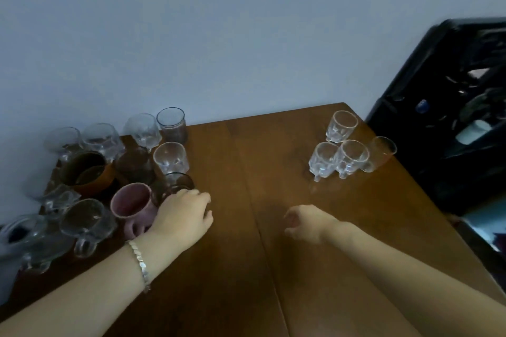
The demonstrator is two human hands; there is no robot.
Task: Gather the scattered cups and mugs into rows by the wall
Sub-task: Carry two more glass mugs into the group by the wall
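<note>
Against the wall at the left stands a crowded group of clear glasses (171,157), glass mugs (85,220), a brown mug (85,169) and a pink mug (131,204). My left hand (183,216) lies beside the pink mug, its curled fingers touching the base of a small smoky glass (178,182); the grip itself is hidden. My right hand (304,223) hovers over the table's middle, fingers loosely curled and holding nothing. Several clear glasses (351,157) stand apart near the far right corner, one (342,126) closest to the wall.
The brown wooden table (246,254) has a seam running down its middle. A black crate (451,117) full of items stands just past the right edge. A pale jug-like object (11,241) sits at the far left.
</note>
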